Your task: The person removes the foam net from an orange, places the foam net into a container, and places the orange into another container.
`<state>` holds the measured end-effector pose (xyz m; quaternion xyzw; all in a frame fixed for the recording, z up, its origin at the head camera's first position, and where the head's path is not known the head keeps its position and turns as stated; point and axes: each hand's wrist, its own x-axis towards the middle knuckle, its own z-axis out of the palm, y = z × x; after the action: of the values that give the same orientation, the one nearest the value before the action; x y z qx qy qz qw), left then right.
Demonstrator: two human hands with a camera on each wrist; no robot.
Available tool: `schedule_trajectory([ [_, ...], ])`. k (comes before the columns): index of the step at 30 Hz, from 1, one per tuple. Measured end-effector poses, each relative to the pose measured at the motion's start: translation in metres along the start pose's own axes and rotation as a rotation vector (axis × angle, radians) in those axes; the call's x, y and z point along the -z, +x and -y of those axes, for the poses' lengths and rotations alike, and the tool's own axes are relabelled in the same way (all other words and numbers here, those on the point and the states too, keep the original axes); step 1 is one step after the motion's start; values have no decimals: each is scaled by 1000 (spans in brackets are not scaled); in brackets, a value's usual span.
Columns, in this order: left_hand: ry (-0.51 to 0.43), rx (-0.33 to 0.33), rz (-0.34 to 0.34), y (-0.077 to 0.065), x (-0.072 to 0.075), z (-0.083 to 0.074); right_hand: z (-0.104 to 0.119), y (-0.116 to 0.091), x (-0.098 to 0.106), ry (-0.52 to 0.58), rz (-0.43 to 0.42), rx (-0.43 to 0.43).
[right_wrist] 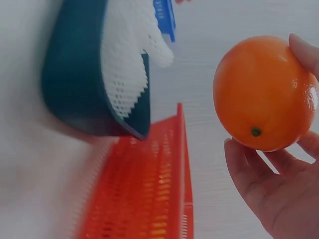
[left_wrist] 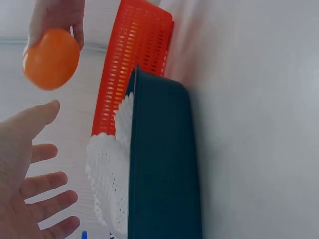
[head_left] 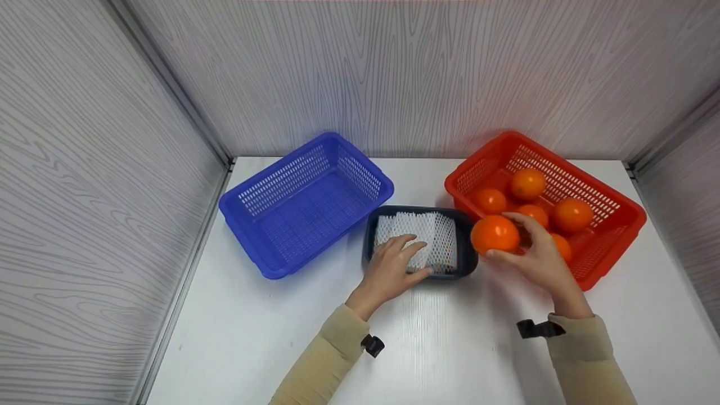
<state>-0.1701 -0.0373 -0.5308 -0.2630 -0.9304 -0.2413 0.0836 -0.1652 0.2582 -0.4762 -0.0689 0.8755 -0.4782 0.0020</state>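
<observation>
My right hand grips an orange between thumb and fingers, held up by the near left edge of the red basket. A small green stem spot shows on the orange in the right wrist view. Over the dark teal bin, my left hand is spread with nothing in its grasp. White foam net sleeves fill that bin and rise above its rim in the left wrist view. The left hand's fingers overlap the sleeves in the head view.
Several more oranges lie inside the red basket at the right. A blue basket stands at the left, angled, its bottom bare. Grey wood-grain panels wall in the white table at the back and sides.
</observation>
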Motion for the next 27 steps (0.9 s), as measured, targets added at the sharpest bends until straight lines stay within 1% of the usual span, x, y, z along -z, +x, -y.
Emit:
schedule_trajectory([
  [3,-15,-1,24,-1,-1,-6,4,7,14,-33,-22,-25],
  [6,-23,1,45,-2,-2,-11,7,14,28,-52,-29,-71],
  [9,-25,1,63,-2,-4,-15,9,24,40,-74,-14,-116],
  [13,-30,0,68,-2,-7,-20,6,38,53,-100,28,-144],
  [17,-41,1,69,-2,-11,-24,0,51,61,-99,58,-175],
  [22,-54,-8,63,0,-16,-29,-15,65,68,-121,93,-212],
  [27,-58,-19,58,4,-21,-36,-27,77,72,-139,156,-272],
])
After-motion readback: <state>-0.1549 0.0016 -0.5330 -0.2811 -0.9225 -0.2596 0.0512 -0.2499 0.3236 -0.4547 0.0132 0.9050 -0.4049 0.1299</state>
